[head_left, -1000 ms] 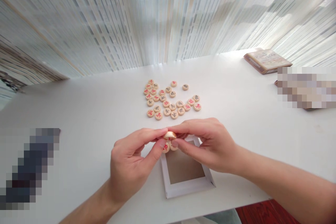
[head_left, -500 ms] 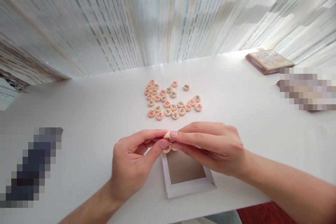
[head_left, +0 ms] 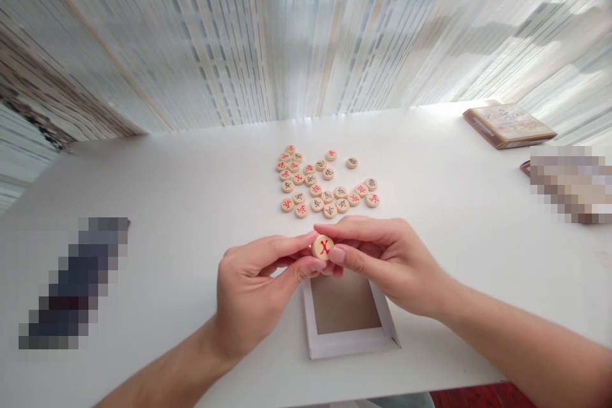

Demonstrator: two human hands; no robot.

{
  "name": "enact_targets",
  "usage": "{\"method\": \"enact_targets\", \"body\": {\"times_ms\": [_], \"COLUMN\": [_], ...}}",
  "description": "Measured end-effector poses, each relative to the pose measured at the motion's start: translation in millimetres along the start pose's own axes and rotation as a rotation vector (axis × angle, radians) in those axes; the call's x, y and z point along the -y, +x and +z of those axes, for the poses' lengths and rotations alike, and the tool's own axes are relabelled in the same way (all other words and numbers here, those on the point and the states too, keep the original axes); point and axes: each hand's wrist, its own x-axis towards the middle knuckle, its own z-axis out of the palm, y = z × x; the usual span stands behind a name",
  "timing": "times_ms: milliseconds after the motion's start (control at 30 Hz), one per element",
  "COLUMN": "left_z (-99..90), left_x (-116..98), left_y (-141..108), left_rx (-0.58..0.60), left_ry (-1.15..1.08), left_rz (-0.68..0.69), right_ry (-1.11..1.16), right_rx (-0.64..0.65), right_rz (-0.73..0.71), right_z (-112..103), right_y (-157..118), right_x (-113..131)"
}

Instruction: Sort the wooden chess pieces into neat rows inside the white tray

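Observation:
Between my two hands a round, pale Chinese chess piece (head_left: 322,247) is held up, its red character facing me. My left hand (head_left: 251,293) pinches it from the left with thumb and fingertips. From the right, my right hand (head_left: 399,264) grips the same piece, thumb on its near edge and index finger over the top. Just below the hands lies a shallow white box tray (head_left: 354,344) with a brown bottom; the hands cover its far end. Beyond them, several chess pieces (head_left: 315,190) with red or black characters are scattered on the white table (head_left: 191,204).
A flat printed box (head_left: 514,124) lies at the far right, with a blurred-out item (head_left: 568,182) in front of it. On the left is a dark pixelated object (head_left: 76,280). A striped curtain (head_left: 268,32) hangs along the table's back edge.
The held piece has turned so its red face points toward me. My right hand has shifted its grip, thumb now in front. The whole scene sits slightly further right in view.

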Motion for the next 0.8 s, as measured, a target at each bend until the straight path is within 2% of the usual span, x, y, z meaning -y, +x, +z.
{"method": "enact_targets", "body": {"times_ms": [67, 267, 400, 600, 800], "left_z": [0.3, -2.2, -1.4, 1.8, -0.7], "left_x": [-1.5, -2.2, 1.1, 3.1, 4.2], "left_y": [-0.3, 2.4, 1.1, -0.2, 1.6], "left_rx": [-0.026, -0.025, 0.013, 0.05, -0.004], "left_ry": [0.012, 0.147, 0.133, -0.002, 0.022], "left_rz": [-0.001, 0.122, 0.091, -0.042, 0.104], "right_ry": [0.019, 0.172, 0.232, 0.263, 0.286], "right_rx": [-0.001, -0.016, -0.071, -0.069, 0.024], "right_rz": [0.052, 0.279, 0.387, 0.449, 0.465], "right_z": [0.0, -0.8, -0.6, -1.0, -1.3], "right_y": [0.4, 0.1, -0.6, 1.8, 1.6], "right_x": [1.0, -0.2, -0.4, 2.5, 4.8]}}
